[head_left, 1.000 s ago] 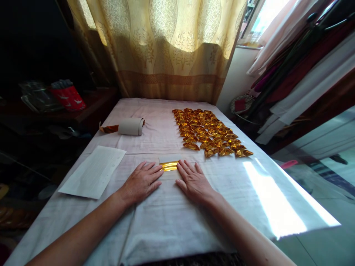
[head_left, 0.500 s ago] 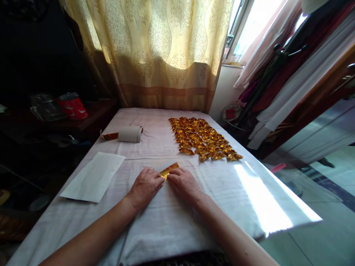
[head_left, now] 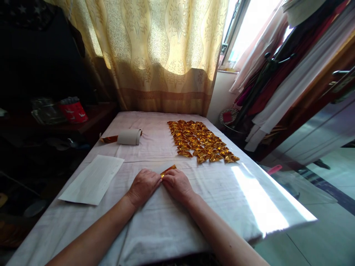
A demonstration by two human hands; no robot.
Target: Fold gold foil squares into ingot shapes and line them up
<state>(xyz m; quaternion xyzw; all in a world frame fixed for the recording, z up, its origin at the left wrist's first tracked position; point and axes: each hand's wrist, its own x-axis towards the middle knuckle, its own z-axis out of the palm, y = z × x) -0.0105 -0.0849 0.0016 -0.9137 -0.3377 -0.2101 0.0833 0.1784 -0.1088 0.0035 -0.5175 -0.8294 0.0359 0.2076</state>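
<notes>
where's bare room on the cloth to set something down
Bare white cloth: between the paper roll and gold-foil ingots; right of the right hand, partly sunlit. Crowded: among the ingots, and where the left hand meets the right at the gold strip.

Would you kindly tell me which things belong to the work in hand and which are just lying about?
Likely in use:
gold foil strip, held
folded gold foil pieces
foil roll
white paper sheet, possibly

Apparently lying about:
red patterned container
hanging clothes
</notes>
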